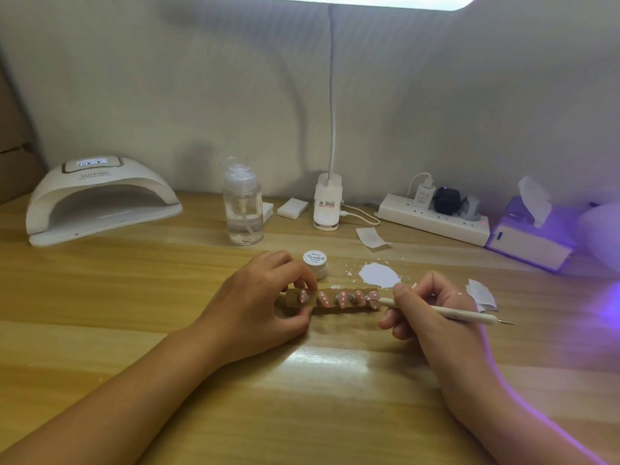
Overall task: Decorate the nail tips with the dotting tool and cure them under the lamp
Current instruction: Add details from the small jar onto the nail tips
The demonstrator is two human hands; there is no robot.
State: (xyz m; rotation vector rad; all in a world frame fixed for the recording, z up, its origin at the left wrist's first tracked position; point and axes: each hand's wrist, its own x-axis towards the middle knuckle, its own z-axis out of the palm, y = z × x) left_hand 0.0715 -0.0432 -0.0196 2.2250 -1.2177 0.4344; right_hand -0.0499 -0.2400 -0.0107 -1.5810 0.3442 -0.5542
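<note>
Five tips (pixel 342 298) sit on the strip (pixel 330 309) between your hands: with your left hand (pixel 258 297) pinching its end to the desk (pixel 302 397), let your right hand (pixel 426 313), gripped round the tool (pixel 463 313), dab lightly on the tip beside it.

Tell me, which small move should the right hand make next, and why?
Probably touch the dotting tool lightly down on the rightmost nail tip to leave a dot. The right hand holds the tool with its point at that nail tip, and the left hand pinches the brown strip to steady it.
</note>
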